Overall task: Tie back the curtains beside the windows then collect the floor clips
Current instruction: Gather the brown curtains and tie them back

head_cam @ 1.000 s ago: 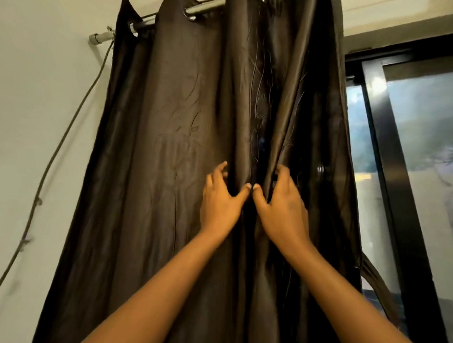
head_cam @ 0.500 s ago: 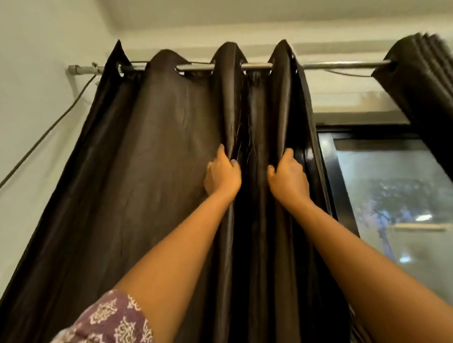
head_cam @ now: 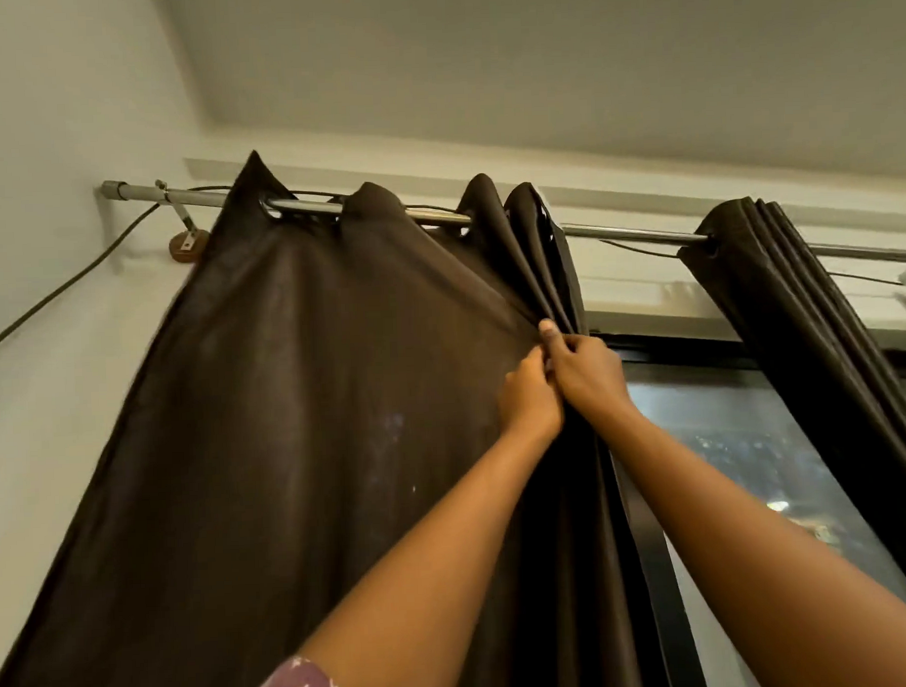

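A dark brown eyelet curtain (head_cam: 300, 425) hangs from a chrome rod (head_cam: 621, 232) and covers the wall left of the window. Both arms reach up to its right-hand folds. My left hand (head_cam: 527, 394) grips a fold of the fabric, fingers curled into it. My right hand (head_cam: 585, 372) is pressed against the left one and pinches the neighbouring folds, thumb pointing up. The cloth is drawn taut from the rod toward the hands. A second brown curtain (head_cam: 800, 331) hangs bunched at the right. No clips or floor are in view.
The black-framed window (head_cam: 753, 461) shows between the two curtains. A dark cable (head_cam: 64, 292) runs down the white wall from the rod's left bracket (head_cam: 183, 244). The ceiling fills the upper part of the view.
The view has tilted upward. Both hands rose along the curtain and came together, going from flat on separate folds to gripping the folds side by side; the fabric is now pulled taut.
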